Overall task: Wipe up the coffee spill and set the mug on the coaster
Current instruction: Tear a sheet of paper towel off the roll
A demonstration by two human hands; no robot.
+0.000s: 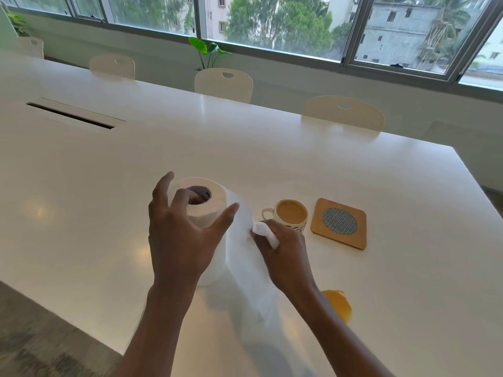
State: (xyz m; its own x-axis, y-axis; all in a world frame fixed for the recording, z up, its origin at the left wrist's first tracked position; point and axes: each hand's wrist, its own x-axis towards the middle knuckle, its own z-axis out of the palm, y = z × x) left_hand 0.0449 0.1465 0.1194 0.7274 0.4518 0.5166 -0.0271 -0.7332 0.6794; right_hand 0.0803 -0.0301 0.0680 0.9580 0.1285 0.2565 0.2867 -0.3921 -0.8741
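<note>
1. My right hand (283,246) was closed around the end of a paper sheet (246,257), and a folded bit of it stuck out by my thumb.
2. My left hand (179,229) was open, with the fingers spread over the top of the paper roll (206,213). I could not tell how hard it pressed on the roll.
3. The sheet was not torn off yet. It ran from the roll down toward me and looked blurry.
4. The mug (291,216) stood on the tabletop (272,148) just past my right hand. It was nearly full of light brown coffee.
5. The coaster (339,223) lay flat just beside the mug, on its right. Nothing was on it.
6. The coffee spill (339,304) was a yellow-brown puddle close to me, partly hidden under my right arm. It was not wiped yet.
7. I think I was getting paper to wipe with.
8. Things could go wrong. If I pulled hard, my right hand could bump the mug and tip out more coffee.
9. My arm could dip into the puddle and smear it.
10. If my left hand did not hold the roll, it could fall over or give too much paper.
</note>
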